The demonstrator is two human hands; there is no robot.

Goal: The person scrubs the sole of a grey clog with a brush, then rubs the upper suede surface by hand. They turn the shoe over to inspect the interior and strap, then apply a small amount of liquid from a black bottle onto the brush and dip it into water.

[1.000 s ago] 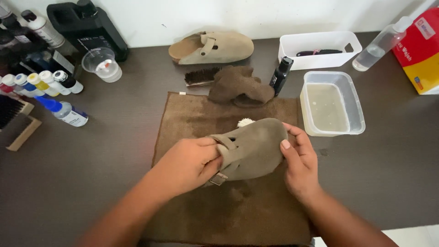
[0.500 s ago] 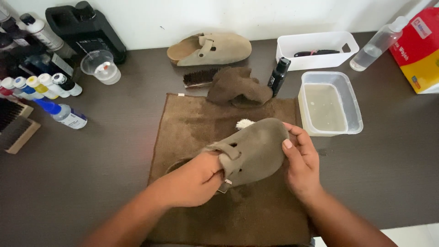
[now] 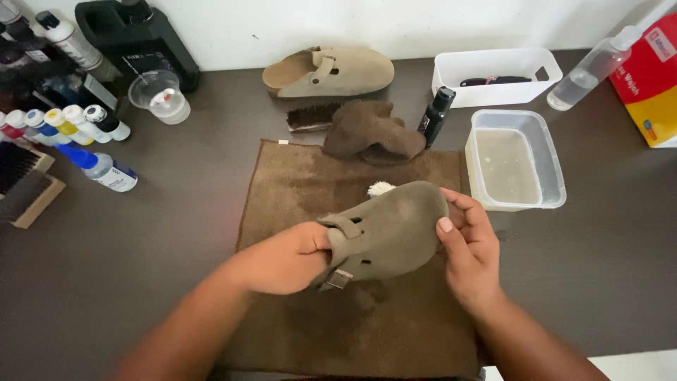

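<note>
A damp grey-brown suede clog (image 3: 395, 226) with a strap and metal buckle is held over a brown towel (image 3: 303, 183) spread on the dark table. My left hand (image 3: 282, 257) is pushed into the clog's opening at the heel end and grips it. My right hand (image 3: 469, 250) holds the toe end, thumb on the suede. A small white tuft (image 3: 381, 188) shows just behind the clog. The matching, lighter clog (image 3: 331, 70) lies at the back by the wall.
A crumpled brown cloth (image 3: 370, 132) and a brush (image 3: 310, 116) lie behind the towel, beside a small black bottle (image 3: 435, 115). A clear tub of cloudy water (image 3: 513, 161), white tray (image 3: 497, 74), spray bottle (image 3: 596, 67) and red box (image 3: 652, 77) stand right. Paint bottles (image 3: 67, 127), a plastic cup (image 3: 159, 97), a black jug (image 3: 137, 39) stand left.
My left hand has shifted inside the clog's opening and the clog has turned slightly between my hands, its buckle swinging. The right hand stays on the toe.
</note>
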